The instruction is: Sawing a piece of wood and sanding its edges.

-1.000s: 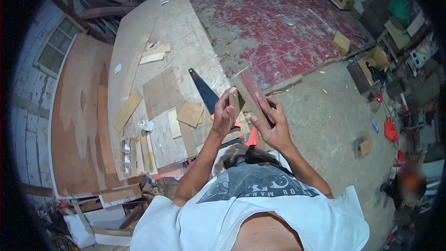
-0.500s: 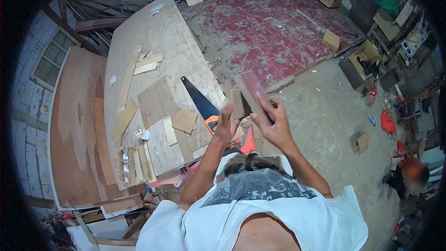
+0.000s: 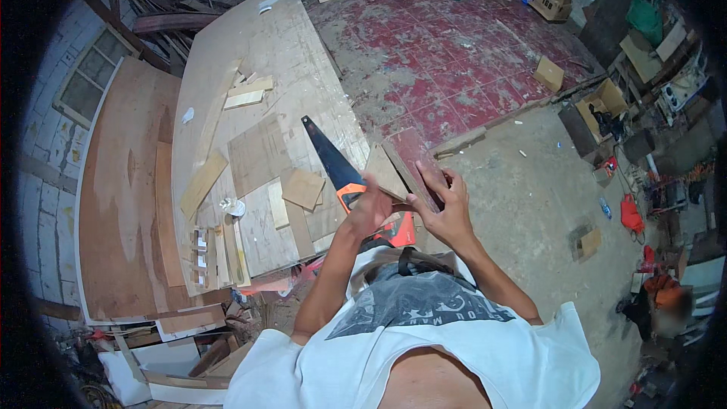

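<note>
My right hand (image 3: 447, 204) grips a reddish-brown board (image 3: 407, 150), tilted beside a pale wooden piece (image 3: 381, 165). My left hand (image 3: 366, 206) is blurred at the lower end of the pale piece, over the orange handle of a handsaw (image 3: 324, 148); whether it grips either is unclear. The saw's dark blade lies on a large plywood worktop (image 3: 295, 60). Left of it lie a square offcut (image 3: 303, 189), a thin panel (image 3: 254, 151), several wood strips (image 3: 203, 185) and a small white container (image 3: 235, 207). A red object (image 3: 401, 229) shows below my hands.
A plywood sheet (image 3: 121, 189) stands at the left against a block wall. Red tiled flooring (image 3: 447, 45) lies beyond the worktop, concrete floor (image 3: 515, 197) to my right. Open cardboard box (image 3: 598, 110), small box (image 3: 549, 73), red bag (image 3: 633, 213) and clutter line the right side.
My left hand has moved lower, toward the saw handle, and turned, now blurred. The pale piece now leans differently against the reddish board, which my right hand still grips, slightly lower than before.
</note>
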A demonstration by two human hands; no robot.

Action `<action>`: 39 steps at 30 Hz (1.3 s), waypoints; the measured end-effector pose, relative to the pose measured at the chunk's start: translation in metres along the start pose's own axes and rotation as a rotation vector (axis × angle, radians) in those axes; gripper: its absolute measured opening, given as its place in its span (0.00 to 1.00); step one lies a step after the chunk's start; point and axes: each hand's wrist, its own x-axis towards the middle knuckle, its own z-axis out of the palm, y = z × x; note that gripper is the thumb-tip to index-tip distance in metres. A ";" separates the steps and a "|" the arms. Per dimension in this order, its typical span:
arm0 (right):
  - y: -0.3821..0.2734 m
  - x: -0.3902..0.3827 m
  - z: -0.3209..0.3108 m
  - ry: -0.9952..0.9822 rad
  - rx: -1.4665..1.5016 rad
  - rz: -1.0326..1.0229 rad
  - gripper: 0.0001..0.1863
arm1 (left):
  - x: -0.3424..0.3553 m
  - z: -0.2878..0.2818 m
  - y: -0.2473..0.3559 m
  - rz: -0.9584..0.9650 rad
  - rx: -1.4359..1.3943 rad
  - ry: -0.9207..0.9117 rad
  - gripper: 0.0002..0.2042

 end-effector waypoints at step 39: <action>-0.008 0.007 -0.029 -0.026 -0.019 -0.146 0.29 | 0.008 -0.016 0.033 0.422 0.757 0.635 0.20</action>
